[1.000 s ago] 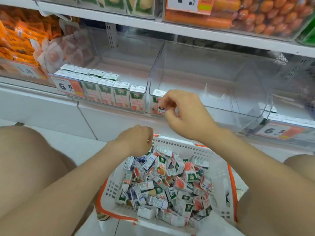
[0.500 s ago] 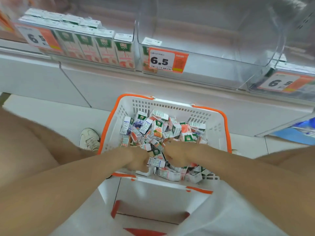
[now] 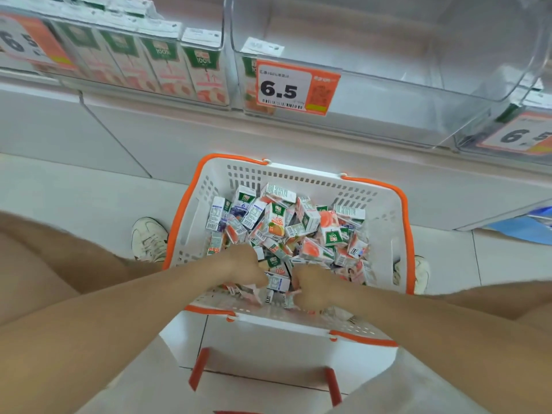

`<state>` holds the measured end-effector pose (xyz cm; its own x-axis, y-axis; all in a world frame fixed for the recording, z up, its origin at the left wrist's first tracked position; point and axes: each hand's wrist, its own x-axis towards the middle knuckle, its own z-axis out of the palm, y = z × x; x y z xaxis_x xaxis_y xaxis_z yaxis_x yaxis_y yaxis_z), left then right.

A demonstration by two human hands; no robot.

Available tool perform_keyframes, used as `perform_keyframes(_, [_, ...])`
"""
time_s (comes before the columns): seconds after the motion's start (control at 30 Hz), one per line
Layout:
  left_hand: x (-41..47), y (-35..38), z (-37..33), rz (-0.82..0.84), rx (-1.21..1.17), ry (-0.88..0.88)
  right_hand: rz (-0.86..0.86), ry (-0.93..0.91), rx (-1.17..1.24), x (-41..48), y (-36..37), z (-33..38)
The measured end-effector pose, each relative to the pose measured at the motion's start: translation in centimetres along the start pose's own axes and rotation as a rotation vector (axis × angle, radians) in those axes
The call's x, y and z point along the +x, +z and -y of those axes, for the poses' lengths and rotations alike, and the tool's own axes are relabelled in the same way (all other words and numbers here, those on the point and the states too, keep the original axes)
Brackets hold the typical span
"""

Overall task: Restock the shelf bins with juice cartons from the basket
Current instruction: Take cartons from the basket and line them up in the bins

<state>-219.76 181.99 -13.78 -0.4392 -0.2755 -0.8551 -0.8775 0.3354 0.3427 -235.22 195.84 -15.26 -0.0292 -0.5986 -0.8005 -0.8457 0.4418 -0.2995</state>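
Observation:
A white basket with an orange rim [image 3: 385,222] stands on the floor below the shelf, holding a loose pile of small juice cartons [image 3: 301,225]. Both my hands are down in the near side of the pile, knuckles up. My left hand [image 3: 242,265] curls its fingers onto cartons, and my right hand [image 3: 313,289] does the same; their fingertips are buried. A white carton [image 3: 279,280] lies between them. Above, the left shelf bin [image 3: 167,64] holds a row of upright cartons. The middle clear bin [image 3: 388,94] holds one carton [image 3: 249,82] at its left front corner.
An orange 6.5 price tag [image 3: 283,88] hangs on the middle bin's front, and another tag [image 3: 519,135] on the bin to the right. My shoes [image 3: 149,237] [image 3: 418,273] flank the basket on the tiled floor. Something blue [image 3: 531,231] lies at the right edge.
My right hand left the carton in the middle bin and came down; both hands now dig in the basket's pile. The view has tilted down toward the basket.

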Motion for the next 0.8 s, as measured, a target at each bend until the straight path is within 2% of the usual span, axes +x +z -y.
perform_keyframes(0.2, [-2.3, -4.1, -1.4, -0.183, -0.207, 0.01, -0.195, -0.041, 0.161, -2.1, -5.9, 1.2])
perform_keyframes(0.33, [-5.5, -6.4, -3.1, -0.292, -0.107, 0.127, -0.399, -0.134, 0.174, -6.1, -9.9, 2.7])
perform_keyframes(0.43, [-8.6, -8.3, -4.2, -0.375, -0.031, 0.281, -0.593, -0.182, 0.199, -9.1, -12.4, 3.7])
perform_keyframes(0.57, [-12.5, -10.2, -5.1, -0.542, 0.055, 0.366, -0.815, -0.194, 0.082, -11.9, -14.7, 4.8])
perform_keyframes(0.63, [-14.1, -10.9, -5.1, -0.612, 0.031, 0.368, -0.867, -0.226, 0.089, -12.7, -15.7, 5.2])
perform_keyframes(0.8, [-17.1, -12.9, -4.6, -0.767, -0.034, 0.354, -0.869, -0.352, 0.219, -14.1, -17.5, 7.1])
